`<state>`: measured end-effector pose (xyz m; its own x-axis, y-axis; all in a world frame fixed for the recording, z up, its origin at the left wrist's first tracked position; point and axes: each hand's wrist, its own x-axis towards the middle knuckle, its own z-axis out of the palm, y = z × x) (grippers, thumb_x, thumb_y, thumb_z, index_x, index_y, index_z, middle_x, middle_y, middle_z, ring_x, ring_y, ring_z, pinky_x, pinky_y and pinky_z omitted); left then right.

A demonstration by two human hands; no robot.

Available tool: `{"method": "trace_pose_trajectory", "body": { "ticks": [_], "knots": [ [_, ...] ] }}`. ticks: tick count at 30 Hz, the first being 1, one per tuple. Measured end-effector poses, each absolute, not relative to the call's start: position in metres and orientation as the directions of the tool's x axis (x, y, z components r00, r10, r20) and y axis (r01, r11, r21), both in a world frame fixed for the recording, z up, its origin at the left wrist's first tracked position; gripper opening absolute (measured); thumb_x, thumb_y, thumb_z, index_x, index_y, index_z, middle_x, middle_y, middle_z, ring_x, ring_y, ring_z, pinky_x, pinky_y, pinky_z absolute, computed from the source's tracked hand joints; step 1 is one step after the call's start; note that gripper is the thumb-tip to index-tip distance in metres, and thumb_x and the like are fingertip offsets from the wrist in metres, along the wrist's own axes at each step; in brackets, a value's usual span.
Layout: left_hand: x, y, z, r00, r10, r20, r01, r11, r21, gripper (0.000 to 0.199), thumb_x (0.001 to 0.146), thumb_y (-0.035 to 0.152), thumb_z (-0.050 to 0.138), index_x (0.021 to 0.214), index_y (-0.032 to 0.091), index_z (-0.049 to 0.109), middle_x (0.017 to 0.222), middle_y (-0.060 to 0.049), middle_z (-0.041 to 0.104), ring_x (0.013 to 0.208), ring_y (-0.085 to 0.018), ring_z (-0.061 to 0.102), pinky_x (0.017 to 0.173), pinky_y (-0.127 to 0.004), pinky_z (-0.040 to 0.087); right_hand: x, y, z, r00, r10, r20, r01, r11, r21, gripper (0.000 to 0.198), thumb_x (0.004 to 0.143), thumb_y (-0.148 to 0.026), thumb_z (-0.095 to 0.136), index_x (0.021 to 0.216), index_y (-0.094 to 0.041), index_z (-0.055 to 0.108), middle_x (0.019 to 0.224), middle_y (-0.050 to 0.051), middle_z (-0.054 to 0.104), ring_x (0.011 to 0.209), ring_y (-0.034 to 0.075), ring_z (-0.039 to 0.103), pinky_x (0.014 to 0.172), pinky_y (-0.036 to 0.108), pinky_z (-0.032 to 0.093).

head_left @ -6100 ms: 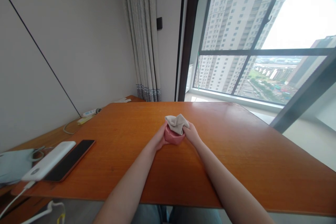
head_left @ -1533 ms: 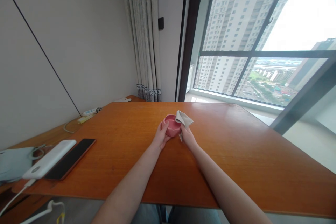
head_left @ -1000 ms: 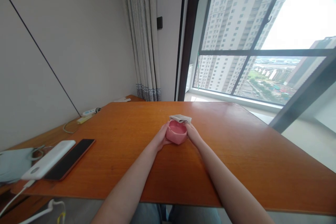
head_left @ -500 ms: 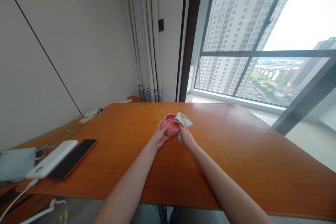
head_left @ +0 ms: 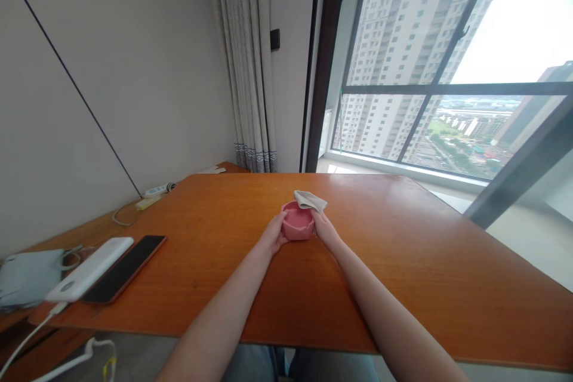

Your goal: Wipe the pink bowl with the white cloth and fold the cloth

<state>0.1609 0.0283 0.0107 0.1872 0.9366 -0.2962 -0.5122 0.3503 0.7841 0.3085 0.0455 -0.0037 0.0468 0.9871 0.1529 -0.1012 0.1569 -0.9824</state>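
Observation:
A small pink bowl [head_left: 298, 228] with an uneven rim is held over the middle of the table, its opening facing up and toward me. My left hand [head_left: 274, 233] is closed on the bowl's left side, thumb near the rim. A pale grey cloth [head_left: 310, 200] drapes over the bowl's far right rim. My right hand [head_left: 323, 228] grips the cloth at the bowl's right side; some of its fingers are hidden behind the bowl.
On the wooden table [head_left: 215, 209], a white power bank [head_left: 89, 268] with a cable lies at the left beside a dark phone [head_left: 125, 268]. Farther left are a light grey pouch [head_left: 29, 277] and a power strip [head_left: 156, 191]. A window [head_left: 430, 89] stands behind.
The bowl has shifted slightly toward me and tilted, showing more of its front wall. The cloth has moved from its right side toward the far rim, with my right hand.

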Motion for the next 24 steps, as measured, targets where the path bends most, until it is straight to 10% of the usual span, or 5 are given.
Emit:
{"method": "trace_pose_trajectory", "body": {
  "ticks": [7, 13, 24],
  "knots": [
    [0.164, 0.029, 0.007, 0.061, 0.987, -0.148, -0.599, 0.155, 0.786, 0.046, 0.075, 0.040, 0.066, 0.115, 0.022, 0.052, 0.121, -0.010, 0.059, 0.097, -0.021, 0.063, 0.079, -0.038, 0.054, 0.292, 0.041, -0.014, 0.096, 0.979, 0.183, -0.150, 0.196, -0.969, 0.059, 0.080, -0.051, 0.051, 0.133, -0.025, 0.044, 0.142, 0.000, 0.041, 0.134, 0.021, 0.032, 0.112, 0.036, 0.022],
    [0.162, 0.020, 0.021, 0.291, 0.932, -0.215, -0.447, 0.332, 0.831, 0.061, 0.079, 0.066, 0.042, 0.121, 0.023, 0.055, 0.123, -0.011, 0.059, 0.107, -0.026, 0.059, 0.081, -0.038, 0.053, 0.312, 0.044, 0.000, 0.171, 0.978, 0.122, -0.147, 0.147, -0.978, 0.049, 0.078, -0.041, 0.051, 0.124, -0.024, 0.054, 0.125, -0.001, 0.058, 0.122, 0.024, 0.047, 0.106, 0.040, 0.033],
    [0.165, 0.023, 0.018, 0.151, 0.951, -0.268, -0.524, 0.307, 0.794, 0.046, 0.082, 0.048, 0.053, 0.115, 0.017, 0.059, 0.117, -0.011, 0.063, 0.101, -0.024, 0.061, 0.076, -0.034, 0.054, 0.309, 0.044, -0.003, 0.059, 0.992, 0.108, -0.129, 0.115, -0.985, 0.048, 0.078, -0.048, 0.051, 0.120, -0.025, 0.058, 0.125, 0.000, 0.059, 0.124, 0.024, 0.046, 0.107, 0.041, 0.032]
  ]
}}
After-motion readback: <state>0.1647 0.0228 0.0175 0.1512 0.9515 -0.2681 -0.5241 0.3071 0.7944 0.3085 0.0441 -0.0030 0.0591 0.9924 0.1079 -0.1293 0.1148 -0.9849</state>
